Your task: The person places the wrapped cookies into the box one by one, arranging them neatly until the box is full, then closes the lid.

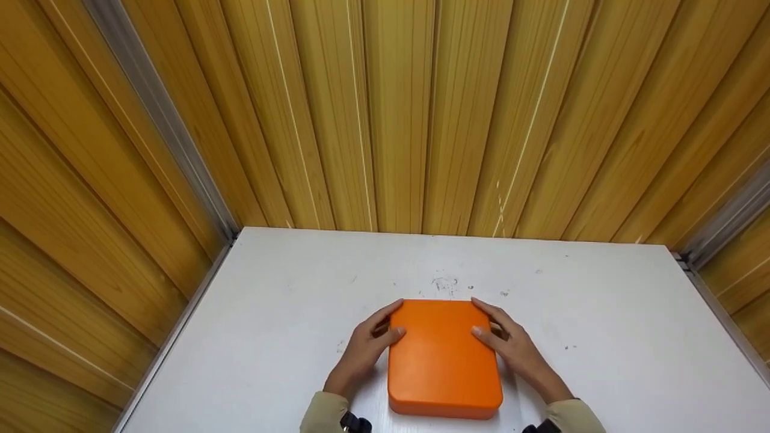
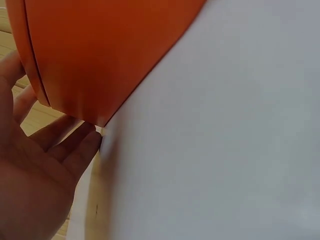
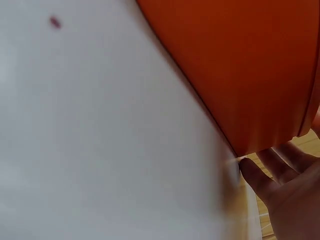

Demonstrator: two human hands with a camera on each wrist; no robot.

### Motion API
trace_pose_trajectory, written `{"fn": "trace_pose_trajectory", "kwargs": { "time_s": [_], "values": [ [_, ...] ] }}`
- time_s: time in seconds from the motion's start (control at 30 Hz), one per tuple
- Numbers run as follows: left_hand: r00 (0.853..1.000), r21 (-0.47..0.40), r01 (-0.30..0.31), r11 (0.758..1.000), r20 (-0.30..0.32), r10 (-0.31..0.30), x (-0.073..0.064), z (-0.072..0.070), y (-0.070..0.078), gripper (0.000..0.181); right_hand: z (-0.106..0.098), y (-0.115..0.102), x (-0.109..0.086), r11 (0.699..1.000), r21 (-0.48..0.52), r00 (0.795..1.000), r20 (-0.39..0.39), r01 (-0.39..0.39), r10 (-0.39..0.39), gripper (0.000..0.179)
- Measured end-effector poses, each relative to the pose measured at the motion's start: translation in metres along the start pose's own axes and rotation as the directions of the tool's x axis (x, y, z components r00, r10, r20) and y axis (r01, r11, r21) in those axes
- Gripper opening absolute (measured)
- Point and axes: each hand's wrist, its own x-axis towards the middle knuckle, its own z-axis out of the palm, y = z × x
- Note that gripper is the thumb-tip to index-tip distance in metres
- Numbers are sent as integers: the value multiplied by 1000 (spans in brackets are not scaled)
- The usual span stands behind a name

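Note:
An orange box [image 1: 444,361] with rounded corners lies flat on the white table, its plain top facing up. My left hand [image 1: 365,344] grips its far left corner, thumb on the top face and fingers around the side. At the far right corner, my right hand [image 1: 516,346] holds it the same way. A thin seam runs along the box side [image 2: 85,55] in the left wrist view, with fingertips reaching to its lower edge. From the right wrist, the fingers [image 3: 257,177] show against the lower end of the box side [image 3: 240,75].
The white table [image 1: 289,313] bears dark scuff marks [image 1: 445,284] beyond the box. Wood-patterned panels [image 1: 397,120] stand behind it and at both sides, with metal posts [image 1: 174,132] at the corners. A small reddish spot [image 3: 55,22] shows on the tabletop.

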Motion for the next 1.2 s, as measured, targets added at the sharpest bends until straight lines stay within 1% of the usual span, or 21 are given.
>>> {"fn": "trace_pose_trajectory", "kwargs": {
  "time_s": [0.27, 0.47, 0.83, 1.03, 1.2],
  "values": [
    [1000, 23, -4, 1000, 12, 4, 2, -1, -2, 55, -1, 2, 0, 1000, 9, 1000, 0, -22, 22, 62],
    [1000, 14, -3, 1000, 6, 3, 2, -1, -1, 54, -1, 2, 1, 999, 32, 1000, 8, -28, 28, 62],
    [1000, 9, 17, 1000, -6, -17, 2, 2, 0, 54, -1, 1, 1, 998, 12, 998, 2, -60, 60, 61],
    [1000, 19, 14, 1000, -8, -14, 1, 3, 1, 54, 0, 2, 0, 998, 19, 998, -3, -61, 62, 61],
    [1000, 11, 15, 1000, -12, -15, 2, 4, 2, 54, -1, 2, -1, 998, 22, 998, -6, -62, 62, 61]
  ]
}}
